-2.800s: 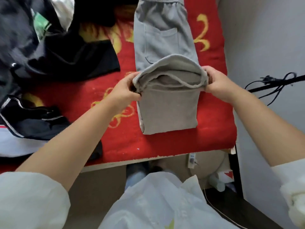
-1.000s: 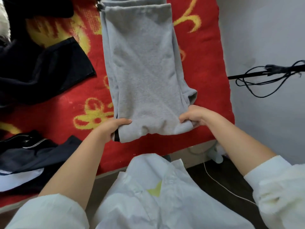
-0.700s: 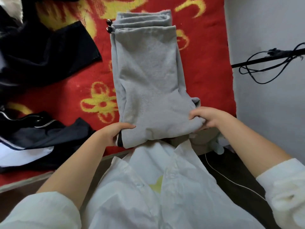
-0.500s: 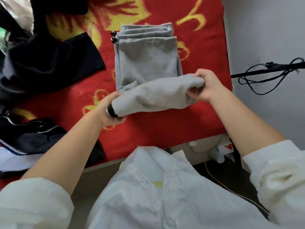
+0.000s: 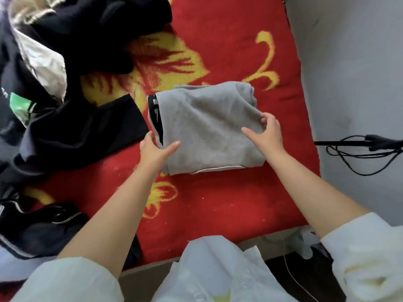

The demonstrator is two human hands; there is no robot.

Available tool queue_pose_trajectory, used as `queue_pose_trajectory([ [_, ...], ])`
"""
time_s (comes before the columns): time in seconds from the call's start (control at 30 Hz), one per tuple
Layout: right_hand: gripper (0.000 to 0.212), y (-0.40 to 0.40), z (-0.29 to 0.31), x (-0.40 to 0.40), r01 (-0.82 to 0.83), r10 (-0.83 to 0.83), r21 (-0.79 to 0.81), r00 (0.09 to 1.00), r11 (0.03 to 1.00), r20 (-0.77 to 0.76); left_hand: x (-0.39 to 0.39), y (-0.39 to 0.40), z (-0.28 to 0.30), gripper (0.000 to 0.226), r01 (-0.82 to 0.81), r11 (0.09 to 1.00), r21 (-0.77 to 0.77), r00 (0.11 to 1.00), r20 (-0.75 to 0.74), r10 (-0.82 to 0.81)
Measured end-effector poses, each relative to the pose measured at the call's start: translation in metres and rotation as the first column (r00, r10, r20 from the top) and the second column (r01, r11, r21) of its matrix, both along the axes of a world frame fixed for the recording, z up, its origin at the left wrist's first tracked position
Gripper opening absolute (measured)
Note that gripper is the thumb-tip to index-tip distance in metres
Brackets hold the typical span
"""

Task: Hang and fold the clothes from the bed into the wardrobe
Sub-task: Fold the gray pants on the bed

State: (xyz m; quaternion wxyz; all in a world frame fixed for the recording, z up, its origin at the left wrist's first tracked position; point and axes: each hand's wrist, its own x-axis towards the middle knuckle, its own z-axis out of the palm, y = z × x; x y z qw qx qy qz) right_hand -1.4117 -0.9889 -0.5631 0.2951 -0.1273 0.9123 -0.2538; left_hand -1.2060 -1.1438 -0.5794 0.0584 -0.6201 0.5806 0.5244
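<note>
Bed [image 5: 218, 203]: covered by a red blanket with yellow pattern, filling most of the view; its near edge runs along the bottom, its right edge meets a grey wall [image 5: 353, 73].

Dark clothes pile [image 5: 72, 88]: black and navy garments heaped along the bed's left side, with a pale shiny piece among them at the far left corner.

Dark striped garment [image 5: 37, 229]: lies at the near left corner of the bed, apart from the pile.

Grey folded trousers [image 5: 207, 127]: a compact rectangle lying flat on the blanket, toward the right edge of the bed, black trim showing at its left side.

Left hand [image 5: 154, 149]: fingers open, thumb resting on the near left corner of the trousers.

Right hand [image 5: 266, 134]: fingers relaxed and spread, touching the trousers' right side.

Black cable [image 5: 357, 153]: looped against the wall, beyond the bed's right edge.
</note>
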Motion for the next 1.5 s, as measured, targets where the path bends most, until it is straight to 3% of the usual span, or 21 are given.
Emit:
queue_pose_trajectory([
  [0.07, 0.081, 0.001, -0.002, -0.002, -0.051, 0.057, 0.087, 0.996, 0.995, -0.072, 0.001, 0.002, -0.003, 0.082, 0.028, 0.998, 0.057, 0.998, -0.065, -0.024],
  [0.17, 0.097, -0.007, -0.013, -0.010, 0.013, -0.025, 0.085, 0.989, 0.996, 0.144, -0.001, 0.008, -0.006, 0.063, -0.033, 0.984, 0.177, 0.984, -0.166, 0.063],
  [0.23, 0.083, -0.009, -0.020, -0.018, 0.118, -0.113, 0.002, 0.945, 0.993, 0.308, -0.002, 0.009, -0.011, 0.054, -0.061, 0.983, 0.171, 0.975, -0.199, 0.096],
  [0.33, 0.035, -0.012, -0.022, -0.025, 0.262, -0.203, -0.108, 0.900, 0.959, 0.385, -0.003, 0.006, -0.008, 0.037, -0.061, 0.987, 0.146, 0.972, -0.218, 0.092],
  [0.4, 0.018, -0.013, -0.022, -0.024, 0.320, -0.272, -0.161, 0.925, 0.933, 0.264, -0.007, 0.003, -0.007, 0.032, -0.043, 0.997, 0.063, 0.974, -0.221, 0.056],
  [0.47, 0.020, -0.013, -0.025, -0.026, 0.348, -0.348, -0.146, 0.937, 0.926, 0.032, -0.013, -0.003, -0.007, 0.035, -0.048, 0.997, -0.066, 0.978, -0.204, 0.034],
  [0.57, 0.026, -0.013, -0.029, -0.035, 0.361, -0.371, -0.085, 0.907, 0.929, -0.201, -0.019, -0.011, -0.017, 0.051, -0.059, 0.993, -0.099, 0.988, -0.149, 0.044],
  [0.67, 0.024, -0.017, -0.031, -0.046, 0.302, -0.312, -0.090, 0.940, 0.949, -0.136, -0.020, -0.012, -0.025, 0.061, -0.045, 0.990, -0.135, 0.993, -0.112, 0.030],
  [0.77, 0.033, -0.028, -0.023, -0.053, 0.171, -0.172, -0.107, 0.985, 0.979, -0.004, -0.029, -0.008, -0.015, 0.074, -0.020, 0.950, -0.311, 0.992, -0.125, -0.020],
  [0.87, 0.048, -0.049, -0.017, -0.065, -0.052, 0.050, 0.034, 0.997, 0.998, 0.064, -0.046, -0.013, -0.004, 0.083, 0.061, 0.853, -0.518, 0.994, -0.048, -0.100],
  [0.97, 0.044, -0.065, -0.015, -0.074, -0.211, 0.215, 0.137, 0.976, 0.968, -0.015, -0.059, -0.027, -0.010, 0.060, 0.279, 0.568, -0.774, 0.932, 0.075, -0.355],
  [1.03, 0.037, -0.071, -0.016, -0.076, -0.234, 0.251, 0.157, 0.962, 0.960, -0.103, -0.067, -0.032, -0.018, 0.048, 0.462, 0.398, -0.793, 0.831, 0.229, -0.507],
  [1.07, 0.035, -0.077, -0.018, -0.079, -0.260, 0.280, 0.181, 0.955, 0.948, -0.097, -0.073, -0.035, -0.023, 0.049, 0.533, 0.371, -0.760, 0.791, 0.293, -0.537],
  [1.2, 0.043, -0.081, -0.026, -0.079, -0.196, 0.190, 0.214, 0.981, 0.957, 0.047, -0.075, -0.037, -0.030, 0.068, 0.647, 0.448, -0.618, 0.742, 0.373, -0.557],
  [1.37, 0.048, -0.083, -0.031, -0.078, -0.140, 0.116, 0.195, 0.985, 0.971, 0.129, -0.074, -0.044, -0.035, 0.076, 0.637, 0.505, -0.583, 0.759, 0.358, -0.543],
  [1.43, 0.042, -0.083, -0.028, -0.079, -0.079, 0.074, 0.066, 0.995, 0.995, 0.068, -0.074, -0.045, -0.036, 0.079, 0.631, 0.521, -0.575, 0.766, 0.354, -0.537],
  [1.5, 0.038, -0.083, -0.024, -0.085, -0.045, 0.044, -0.012, 0.993, 0.999, -0.111, -0.075, -0.047, -0.036, 0.080, 0.637, 0.525, -0.565, 0.761, 0.352, -0.544],
])
